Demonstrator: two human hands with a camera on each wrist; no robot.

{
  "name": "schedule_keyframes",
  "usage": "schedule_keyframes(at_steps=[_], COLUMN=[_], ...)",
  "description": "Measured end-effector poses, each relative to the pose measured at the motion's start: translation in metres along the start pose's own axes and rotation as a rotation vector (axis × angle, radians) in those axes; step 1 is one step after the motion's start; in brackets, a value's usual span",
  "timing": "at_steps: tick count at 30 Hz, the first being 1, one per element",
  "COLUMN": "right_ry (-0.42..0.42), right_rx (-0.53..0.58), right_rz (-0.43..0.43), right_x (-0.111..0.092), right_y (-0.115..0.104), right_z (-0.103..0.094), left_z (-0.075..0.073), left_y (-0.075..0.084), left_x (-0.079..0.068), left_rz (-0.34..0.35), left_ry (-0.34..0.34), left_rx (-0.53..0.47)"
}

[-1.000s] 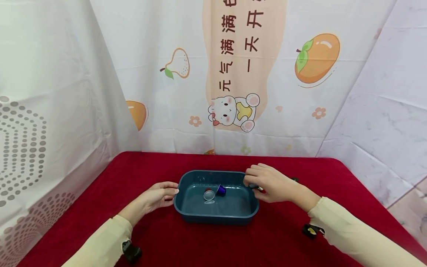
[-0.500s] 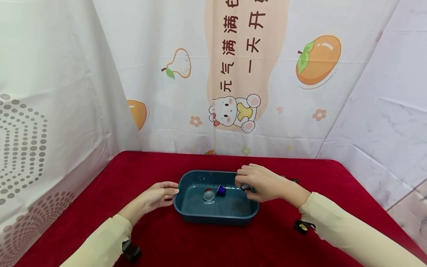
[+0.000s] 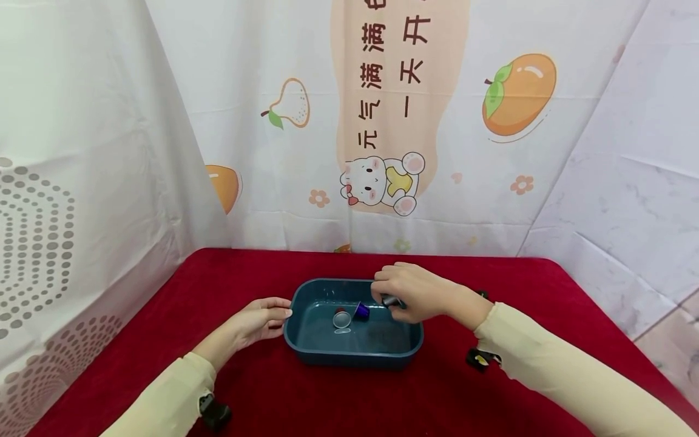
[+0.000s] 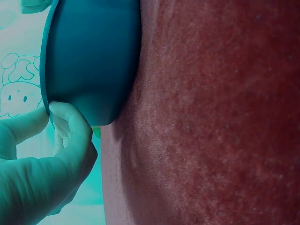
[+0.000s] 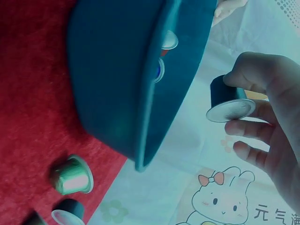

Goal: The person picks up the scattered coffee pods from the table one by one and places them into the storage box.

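A dark coffee capsule (image 5: pixel 224 92) with a silver lid is pinched between the thumb and fingers of my right hand (image 3: pixel 416 294), above the right part of a blue-green plastic basin (image 3: pixel 355 353). The lid faces downward in the right wrist view. At the basin's left end my left hand (image 3: pixel 260 323) pinches the rim between thumb and fingers, as the left wrist view shows. Inside the basin lie a purple capsule (image 3: pixel 363 311) on its side, a capsule with its silver lid (image 3: pixel 341 320) showing, and a bit of red just behind that lid.
On the red cloth (image 3: pixel 262 394), right of the basin, lie a green capsule (image 5: pixel 71 176), a dark capsule (image 5: pixel 68 212) and another dark piece at the right wrist view's corner. A printed white curtain (image 3: pixel 273 182) stands behind the table.
My right hand has moved left with the capsule, from the basin's right rim to farther over its inside. My left hand and the capsules in the basin have stayed put.
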State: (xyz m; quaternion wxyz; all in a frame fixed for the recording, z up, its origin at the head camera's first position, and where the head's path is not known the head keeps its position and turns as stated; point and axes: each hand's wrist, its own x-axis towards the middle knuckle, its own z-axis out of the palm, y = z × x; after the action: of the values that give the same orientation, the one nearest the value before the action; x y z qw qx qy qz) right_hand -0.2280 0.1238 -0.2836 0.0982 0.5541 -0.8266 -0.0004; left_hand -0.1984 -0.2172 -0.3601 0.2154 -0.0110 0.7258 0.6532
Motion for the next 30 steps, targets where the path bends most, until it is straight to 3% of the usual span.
schedule_keyframes(at_steps=[9, 21, 30], right_ry=[-0.088, -0.283, -0.381], right_rx=[0.011, 0.098, 0.148], right_rz=[0.029, 0.208, 0.247], right_x=[0.012, 0.030, 0.047], right_y=[-0.003, -0.003, -0.003], right_z=[-0.006, -0.009, -0.004], left_z=[0.000, -0.001, 0.000], left_y=[0.001, 0.001, 0.000], left_x=[-0.001, 0.000, 0.000], left_rz=[0.003, -0.002, -0.004], left_ry=[-0.001, -0.001, 0.003], left_rx=[-0.008, -0.008, -0.003])
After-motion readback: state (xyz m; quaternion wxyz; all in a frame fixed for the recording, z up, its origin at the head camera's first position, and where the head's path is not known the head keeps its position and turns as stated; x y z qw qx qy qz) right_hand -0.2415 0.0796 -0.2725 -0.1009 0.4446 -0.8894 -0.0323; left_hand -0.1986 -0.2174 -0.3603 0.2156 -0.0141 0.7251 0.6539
